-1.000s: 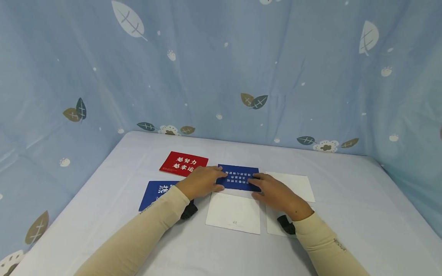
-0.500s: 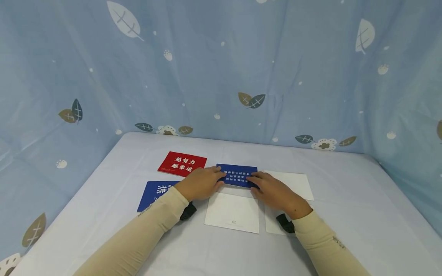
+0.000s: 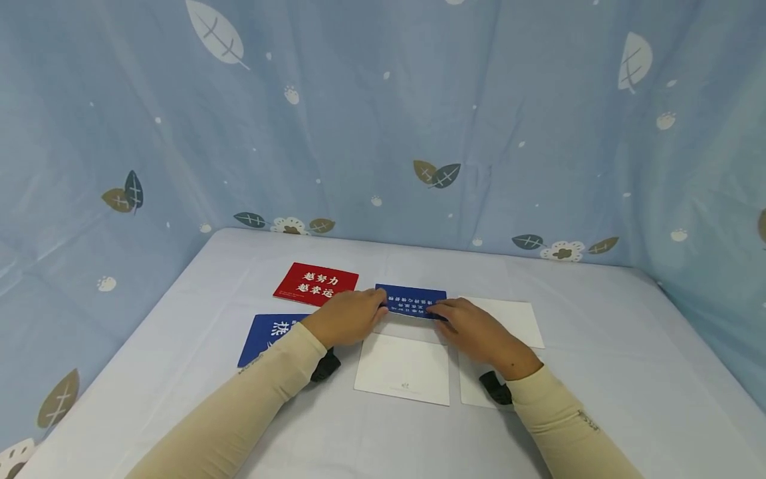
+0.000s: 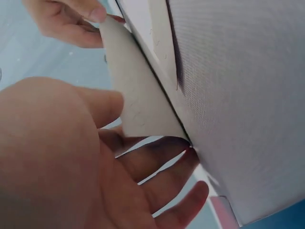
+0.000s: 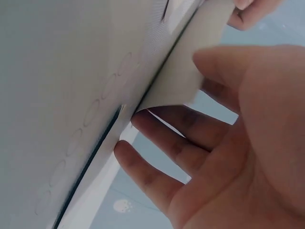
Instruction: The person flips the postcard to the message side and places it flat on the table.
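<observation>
A blue card [image 3: 413, 299] with white characters is at the middle of the table, its near edge tilted up. My left hand [image 3: 347, 319] pinches its left side and my right hand [image 3: 477, 332] pinches its right side. Both wrist views look onto the card's pale underside [image 4: 138, 90], bent slightly along its length. In each of these views the thumb lies on the near edge, with the other fingers behind the card. Just in front of it lies a white card [image 3: 402, 369], face flat on the table.
To the left lie a red card [image 3: 320, 283] and another blue card [image 3: 269, 336], partly covered by my left arm. White cards lie at right, one behind my right hand [image 3: 514, 319] and one under it [image 3: 474, 386]. A patterned blue curtain [image 3: 359, 120] backs the white table [image 3: 574, 313].
The near edge of the middle blue card has risen from the table, so its face looks narrower. Fingers and thumbs have closed on its two sides; the other cards have stayed put.
</observation>
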### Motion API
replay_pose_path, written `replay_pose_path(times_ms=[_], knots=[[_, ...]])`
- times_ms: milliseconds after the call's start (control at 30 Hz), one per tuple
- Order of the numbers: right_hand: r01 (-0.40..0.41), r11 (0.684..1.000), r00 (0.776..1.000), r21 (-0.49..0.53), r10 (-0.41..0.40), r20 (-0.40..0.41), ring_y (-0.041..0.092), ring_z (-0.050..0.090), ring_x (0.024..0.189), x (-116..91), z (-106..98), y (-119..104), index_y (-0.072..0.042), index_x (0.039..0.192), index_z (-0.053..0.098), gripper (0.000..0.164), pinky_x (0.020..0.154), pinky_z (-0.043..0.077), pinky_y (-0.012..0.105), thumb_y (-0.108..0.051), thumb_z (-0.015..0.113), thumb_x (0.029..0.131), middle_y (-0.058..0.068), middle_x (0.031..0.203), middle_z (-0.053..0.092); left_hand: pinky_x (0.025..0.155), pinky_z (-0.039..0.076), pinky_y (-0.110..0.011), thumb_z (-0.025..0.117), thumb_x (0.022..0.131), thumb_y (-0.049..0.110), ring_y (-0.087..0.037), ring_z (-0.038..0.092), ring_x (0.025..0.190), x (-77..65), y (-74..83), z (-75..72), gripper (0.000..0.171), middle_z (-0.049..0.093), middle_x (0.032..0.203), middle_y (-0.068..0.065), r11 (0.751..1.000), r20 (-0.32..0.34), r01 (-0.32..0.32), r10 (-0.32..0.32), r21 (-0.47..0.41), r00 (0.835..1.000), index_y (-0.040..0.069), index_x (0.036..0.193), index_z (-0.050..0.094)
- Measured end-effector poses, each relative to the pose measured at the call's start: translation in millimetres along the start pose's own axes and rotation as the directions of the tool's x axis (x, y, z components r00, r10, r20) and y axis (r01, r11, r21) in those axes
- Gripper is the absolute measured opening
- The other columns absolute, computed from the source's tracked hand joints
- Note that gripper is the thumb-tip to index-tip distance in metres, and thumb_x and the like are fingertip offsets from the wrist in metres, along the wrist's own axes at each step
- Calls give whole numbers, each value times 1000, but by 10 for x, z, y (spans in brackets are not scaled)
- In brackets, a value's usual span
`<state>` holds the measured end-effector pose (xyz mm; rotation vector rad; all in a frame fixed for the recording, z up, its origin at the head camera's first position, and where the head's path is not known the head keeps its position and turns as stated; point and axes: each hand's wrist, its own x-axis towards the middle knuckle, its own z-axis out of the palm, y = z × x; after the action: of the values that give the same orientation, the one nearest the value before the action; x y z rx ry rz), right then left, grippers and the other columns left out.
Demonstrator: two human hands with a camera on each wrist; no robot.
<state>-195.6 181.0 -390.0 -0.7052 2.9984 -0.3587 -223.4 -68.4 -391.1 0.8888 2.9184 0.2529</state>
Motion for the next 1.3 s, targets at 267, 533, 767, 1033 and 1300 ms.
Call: replay_pose_path(times_ms=[267, 533, 767, 1033, 1300], knots=[[-39, 998, 999, 57, 41, -34, 25, 67, 109, 22, -25, -16, -6, 125, 68, 27, 92, 56, 44, -15, 57, 102, 10, 114, 73, 93, 57, -38, 49, 105, 34, -21, 71, 101, 14, -3, -12, 30, 72, 108, -5, 1000, -20, -7, 8, 23, 1000, 12, 122, 59], [-54, 995, 997, 86, 58, -54, 19, 67, 95, 30, 8, -7, -6, 123, 68, 26, 81, 56, 38, -16, 56, 103, 8, 108, 74, 96, 56, -40, 50, 105, 34, -23, 71, 107, 21, -2, 14, 36, 73, 117, -6, 1000, -72, 12, -12, 2, 997, 11, 130, 61], [-11, 997, 988, 70, 22, -150, 14, 63, 83, 23, -7, 12, -7, 118, 68, 23, 73, 54, 34, -17, 54, 103, 5, 98, 74, 82, 58, -33, 48, 106, 34, -15, 70, 81, 54, -17, 6, 30, 73, 91, 0, 999, -181, -1, -6, -39, 984, 12, 118, 64], [16, 999, 967, 46, -4, -255, 24, 70, 96, 19, -20, -6, -7, 119, 69, 26, 83, 58, 43, -18, 52, 104, 9, 105, 74, 61, 48, -23, 47, 106, 36, -7, 52, 60, 74, -27, -11, 25, 52, 65, 8, 996, -251, -14, -9, -93, 968, 15, 110, 60], [15, 1000, 962, 18, -9, -273, 26, 70, 95, 38, -20, 15, -4, 120, 67, 27, 79, 59, 39, -4, 65, 93, 13, 107, 74, 59, 47, -21, 48, 105, 38, -5, 54, 61, 89, -22, -23, 28, 55, 67, 9, 990, -284, -3, -37, -139, 958, 15, 118, 58]])
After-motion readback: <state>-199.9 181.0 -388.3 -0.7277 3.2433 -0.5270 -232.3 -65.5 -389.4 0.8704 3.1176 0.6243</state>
